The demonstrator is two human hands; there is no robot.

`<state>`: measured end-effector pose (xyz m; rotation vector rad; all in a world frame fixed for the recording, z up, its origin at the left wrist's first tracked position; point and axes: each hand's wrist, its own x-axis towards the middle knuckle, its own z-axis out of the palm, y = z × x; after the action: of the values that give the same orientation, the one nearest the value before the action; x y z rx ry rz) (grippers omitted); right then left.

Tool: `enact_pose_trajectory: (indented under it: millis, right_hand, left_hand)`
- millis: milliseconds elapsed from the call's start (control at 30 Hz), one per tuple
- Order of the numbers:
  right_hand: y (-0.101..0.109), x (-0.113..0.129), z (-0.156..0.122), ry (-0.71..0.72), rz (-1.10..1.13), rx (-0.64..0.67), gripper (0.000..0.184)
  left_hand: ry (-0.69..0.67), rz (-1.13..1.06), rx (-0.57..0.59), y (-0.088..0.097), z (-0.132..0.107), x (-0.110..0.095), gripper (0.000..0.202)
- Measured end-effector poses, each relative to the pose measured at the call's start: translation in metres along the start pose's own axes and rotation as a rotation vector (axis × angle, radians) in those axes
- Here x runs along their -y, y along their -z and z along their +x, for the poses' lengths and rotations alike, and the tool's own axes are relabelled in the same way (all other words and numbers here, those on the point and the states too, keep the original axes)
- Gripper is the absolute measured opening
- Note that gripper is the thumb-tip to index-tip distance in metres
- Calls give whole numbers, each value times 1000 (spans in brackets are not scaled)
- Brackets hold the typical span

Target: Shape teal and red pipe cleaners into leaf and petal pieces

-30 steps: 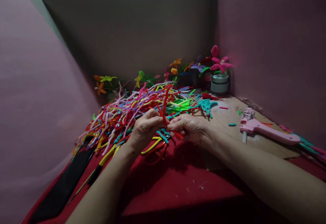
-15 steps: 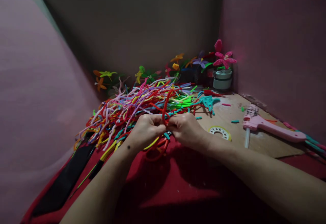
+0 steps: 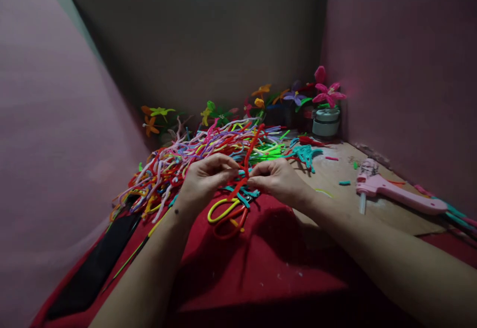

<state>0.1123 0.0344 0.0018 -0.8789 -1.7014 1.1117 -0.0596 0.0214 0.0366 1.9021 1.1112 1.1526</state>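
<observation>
My left hand [image 3: 203,179] and my right hand [image 3: 278,179] meet over the red cloth [image 3: 261,268], both pinching one red pipe cleaner [image 3: 249,156] that rises up between them. Just behind lies a big tangled heap of coloured pipe cleaners [image 3: 194,156]. Below my hands sit scissors with yellow and red handles [image 3: 223,213]. Both hands have their fingers pressed together on the red strand.
A pink glue gun [image 3: 395,194] lies on the cardboard sheet [image 3: 343,199] at the right. Finished pipe-cleaner flowers [image 3: 328,92] stand along the back wall, some in a small pot [image 3: 326,122]. A black strip [image 3: 97,263] lies at the left. Pink walls close both sides.
My hands have lifted slightly, and the red pipe cleaner now stands straighter between them. The scissors' yellow handle shows below my hands. The yellow-rimmed ring by my right wrist is out of sight.
</observation>
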Motion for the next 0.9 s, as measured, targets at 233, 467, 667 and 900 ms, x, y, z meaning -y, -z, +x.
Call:
enact_pose_trajectory:
  millis: [233,467,667,900]
  right_hand:
    - [6,4,0,-93,194,141,13]
    - [3,2,-3,132,-135,98,11]
    - [-6,-2,-10,480,-441,-130,14]
    - [3,1,1,42,-15,78,10]
  left_hand:
    - [-544,567,77,2,-1,0,12]
    - [-436,643,160,-5,-2,-7,15]
    - [184,36,242,-9,-4,2,19]
    - [142,33,170,-6,-2,-2,16]
